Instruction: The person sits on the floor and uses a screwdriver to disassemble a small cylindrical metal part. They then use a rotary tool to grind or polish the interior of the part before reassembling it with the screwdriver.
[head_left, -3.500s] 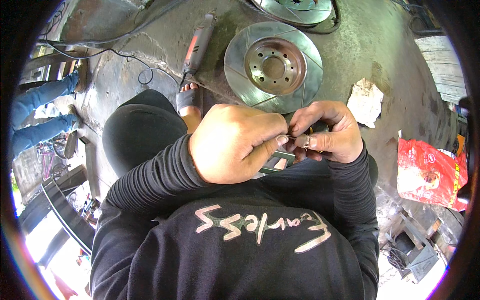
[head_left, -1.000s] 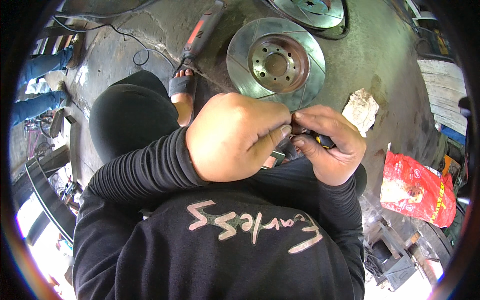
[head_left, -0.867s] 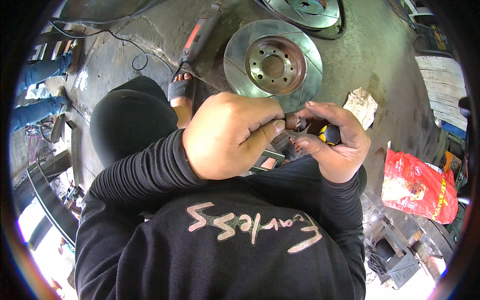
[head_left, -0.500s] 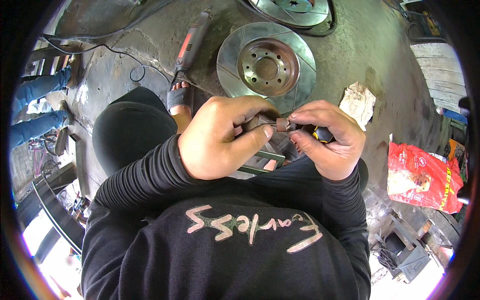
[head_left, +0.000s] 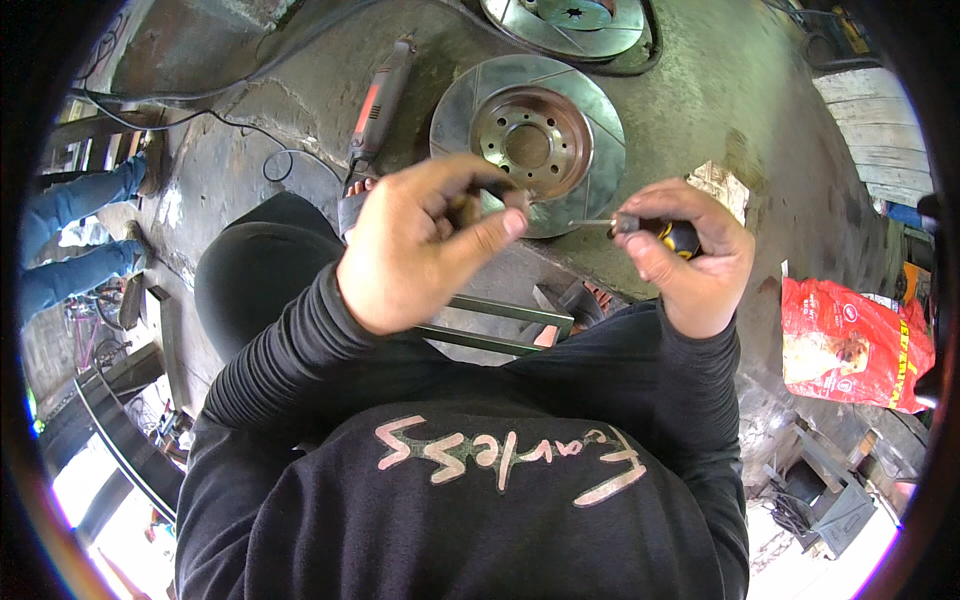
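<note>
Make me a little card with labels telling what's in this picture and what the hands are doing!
Left hand: curled; too blurred to tell whether it holds anything
Right hand: holds a yellow-and-black handle
At its fingertips: a thin rod, pointing left
Floor ahead: a near metal disc, a farther disc, a grey-and-red power tool
Right side: a red bag
Left side: another person's blue trouser legs
</note>
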